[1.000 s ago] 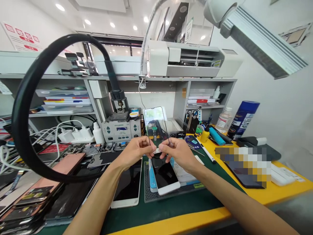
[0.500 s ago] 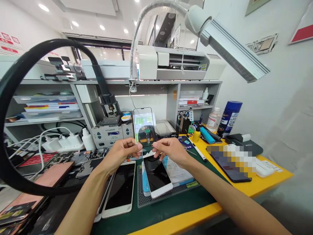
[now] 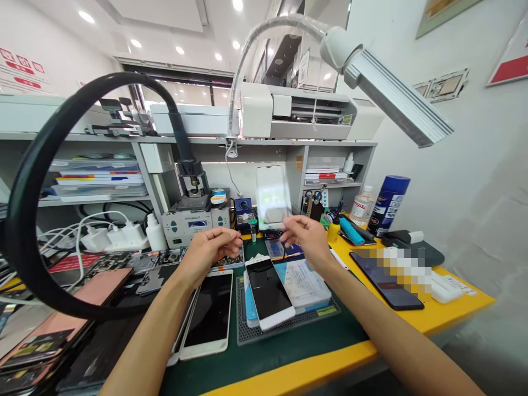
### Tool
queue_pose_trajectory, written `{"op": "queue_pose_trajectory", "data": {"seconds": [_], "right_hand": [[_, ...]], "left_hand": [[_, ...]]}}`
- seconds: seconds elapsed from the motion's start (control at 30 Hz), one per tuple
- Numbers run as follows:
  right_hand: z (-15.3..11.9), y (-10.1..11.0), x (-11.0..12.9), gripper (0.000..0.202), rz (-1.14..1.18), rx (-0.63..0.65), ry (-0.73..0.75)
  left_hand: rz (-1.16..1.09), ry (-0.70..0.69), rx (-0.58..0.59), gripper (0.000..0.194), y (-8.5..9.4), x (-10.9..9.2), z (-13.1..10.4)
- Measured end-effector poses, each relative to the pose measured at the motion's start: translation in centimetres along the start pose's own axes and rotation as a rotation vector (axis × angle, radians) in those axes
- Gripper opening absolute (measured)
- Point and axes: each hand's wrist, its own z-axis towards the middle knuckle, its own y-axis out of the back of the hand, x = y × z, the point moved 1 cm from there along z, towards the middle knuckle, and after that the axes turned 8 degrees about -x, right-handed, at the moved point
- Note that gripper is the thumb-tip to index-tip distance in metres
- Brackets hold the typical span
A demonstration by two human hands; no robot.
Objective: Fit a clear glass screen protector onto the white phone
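A thin clear sheet with a pale glare (image 3: 273, 192) stands upright above the bench, its lower right corner pinched by my right hand (image 3: 303, 236). My left hand (image 3: 214, 247) is raised to the left of it, thumb and fingertips pressed together; whatever may be between them is too small to make out. Below and between my hands a white phone with a dark screen (image 3: 270, 294) lies tilted on a blue-and-white box (image 3: 305, 283). Another white phone (image 3: 209, 313) lies on the green mat under my left wrist.
A black ring on a flexible arm (image 3: 27, 220) arches at the left over phone parts and white chargers. A silver lamp (image 3: 400, 93) hangs at upper right. A dark phone (image 3: 388, 280), a blue can (image 3: 388, 203) and bottles stand or lie at the right.
The clear sheet has moved right with my right hand. My left hand has let go of its edge and is now apart from it. The camera view has shifted slightly.
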Motion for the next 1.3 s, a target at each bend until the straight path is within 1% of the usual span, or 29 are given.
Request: {"op": "queue_pose_trajectory", "data": {"seconds": [0.07,0.13,0.2,0.27,0.43,0.63,0.8,1.0,1.17,1.23,1.3], "right_hand": [[1.1,0.9,0.2,0.030,0.009,-0.109,0.010],[2.2,1.8,0.1,0.024,0.001,-0.188,-0.011],[3.2,2.6,-0.4,0.019,-0.016,-0.236,-0.048],[3.9,3.2,-1.0,0.014,-0.033,-0.256,-0.088],[4.6,3.9,-2.5,0.011,-0.069,-0.230,-0.218],[4.9,3.6,-3.6,0.030,-0.102,-0.179,-0.372],[5.4,3.6,-4.2,0.035,-0.108,-0.189,-0.442],[5.5,3.8,-4.6,0.034,-0.109,-0.171,-0.456],[5.1,3.6,-4.4,0.032,-0.118,-0.179,-0.397],[4.9,3.4,-4.2,0.036,-0.117,-0.173,-0.363],[4.7,3.2,-4.1,0.049,-0.118,-0.158,-0.333]], "left_hand": [[-0.042,-0.023,-0.058,0.028,0.4,0.0,0.2],[-0.072,-0.037,-0.101,0.027,0.6,0.1,0.4],[-0.092,-0.041,-0.123,0.026,0.7,0.2,0.5],[-0.104,-0.039,-0.131,0.026,0.8,0.5,0.7],[-0.114,-0.024,-0.108,0.025,0.7,1.4,1.1],[-0.102,0.003,-0.101,0.025,0.5,1.6,1.1],[-0.091,0.013,-0.099,0.025,0.6,1.7,1.3],[-0.097,0.007,-0.094,0.024,0.7,2.3,1.7],[-0.098,-0.001,-0.090,0.024,0.8,2.4,1.7],[-0.097,-0.005,-0.087,0.025,0.9,2.5,1.8],[-0.097,-0.009,-0.085,0.026,0.9,2.5,1.8]]}}
